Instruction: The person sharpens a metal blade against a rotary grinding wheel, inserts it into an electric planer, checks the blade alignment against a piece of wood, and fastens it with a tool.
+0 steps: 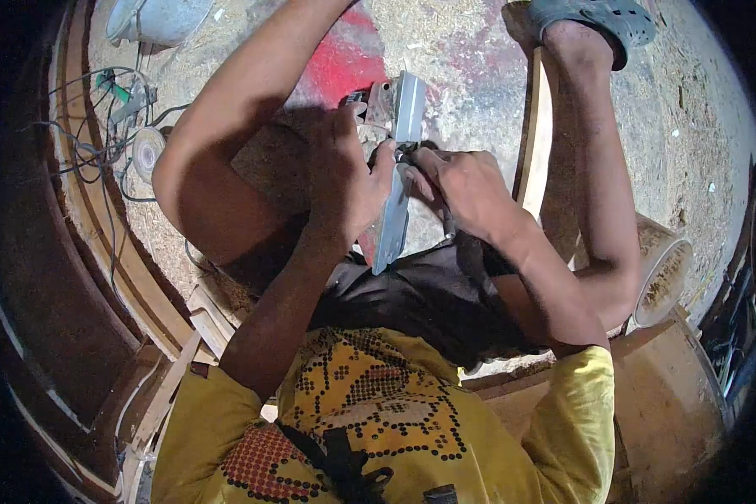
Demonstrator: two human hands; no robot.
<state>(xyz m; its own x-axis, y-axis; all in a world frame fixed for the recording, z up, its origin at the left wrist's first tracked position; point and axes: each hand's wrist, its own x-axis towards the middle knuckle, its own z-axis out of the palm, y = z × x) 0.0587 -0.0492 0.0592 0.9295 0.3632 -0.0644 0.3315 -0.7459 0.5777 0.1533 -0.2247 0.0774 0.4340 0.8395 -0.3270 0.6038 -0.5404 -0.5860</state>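
A long flat grey metal plate (395, 223), fixed to a reddish, rusty tool body (380, 101), lies tilted between my knees above the sawdust floor. My left hand (344, 176) wraps around the plate's left side, with the thumb pressed on its edge near the middle. My right hand (470, 189) grips it from the right, fingertips pinched at a dark spot on the plate's middle (407, 155). The two hands nearly touch there. What the fingertips pinch is too small to tell.
My right foot in a grey sandal (601, 21) rests by a pale wooden strip (539, 126). A white bucket (665, 269) stands at the right and a metal basin (155, 17) at the top left. Cables and a round disc (147, 151) lie left, beside curved wooden frames (101, 244).
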